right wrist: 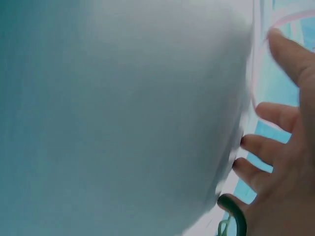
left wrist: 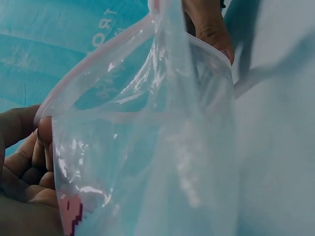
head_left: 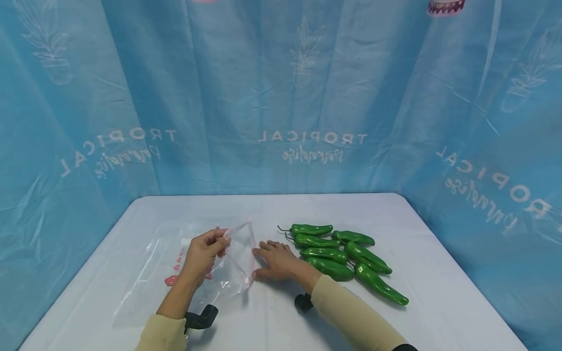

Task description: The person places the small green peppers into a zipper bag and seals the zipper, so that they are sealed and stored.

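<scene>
A clear zip bag with a pink zip edge and red markings stands partly raised on the left of the table, its mouth facing right. My left hand pinches the rim between thumb and fingers, which the left wrist view shows at the bag's corner. At the mouth, my right hand spreads its fingers, their tips touching or very near the pink edge. In the right wrist view these fingers are extended and apart. Several green peppers lie beside the right wrist.
Further clear plastic lies flat on the white table, under and left of the raised bag. A blue printed curtain hangs round the table's back and sides. The peppers sit close together in two rough columns.
</scene>
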`<action>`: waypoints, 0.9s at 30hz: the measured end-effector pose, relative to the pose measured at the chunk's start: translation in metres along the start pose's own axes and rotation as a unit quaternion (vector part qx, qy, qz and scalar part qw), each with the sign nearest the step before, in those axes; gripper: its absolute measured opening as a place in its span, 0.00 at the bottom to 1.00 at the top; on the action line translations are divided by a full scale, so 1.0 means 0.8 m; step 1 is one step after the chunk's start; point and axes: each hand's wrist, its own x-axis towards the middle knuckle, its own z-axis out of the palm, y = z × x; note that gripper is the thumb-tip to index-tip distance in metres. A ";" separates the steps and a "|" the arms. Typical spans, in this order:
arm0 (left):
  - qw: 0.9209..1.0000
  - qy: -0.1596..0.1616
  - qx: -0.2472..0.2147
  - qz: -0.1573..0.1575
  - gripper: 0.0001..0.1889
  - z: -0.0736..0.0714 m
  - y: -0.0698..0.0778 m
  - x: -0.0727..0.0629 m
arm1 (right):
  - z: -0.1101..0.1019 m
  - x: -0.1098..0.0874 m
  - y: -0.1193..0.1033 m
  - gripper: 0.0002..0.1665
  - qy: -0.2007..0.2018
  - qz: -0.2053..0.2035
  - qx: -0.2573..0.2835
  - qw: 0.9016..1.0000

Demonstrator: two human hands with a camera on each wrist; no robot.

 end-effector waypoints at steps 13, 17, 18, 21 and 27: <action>0.998 -0.018 -0.057 0.021 0.18 0.003 0.005 0.007 | -0.029 -0.009 0.013 0.39 0.017 0.000 0.052 0.999; 0.998 -0.016 -0.059 0.021 0.17 0.003 0.006 0.008 | -0.032 -0.010 0.016 0.40 0.025 -0.009 0.062 0.998; 0.998 -0.015 -0.059 0.021 0.17 0.003 0.007 0.008 | -0.032 -0.011 0.017 0.40 0.029 -0.013 0.064 0.997; 0.998 -0.011 -0.056 0.020 0.17 0.003 0.008 0.008 | -0.035 -0.016 0.022 0.39 0.042 -0.024 0.073 0.996; 0.999 -0.002 -0.050 0.018 0.18 0.002 0.012 0.010 | -0.042 -0.031 0.035 0.39 0.061 -0.032 0.106 0.992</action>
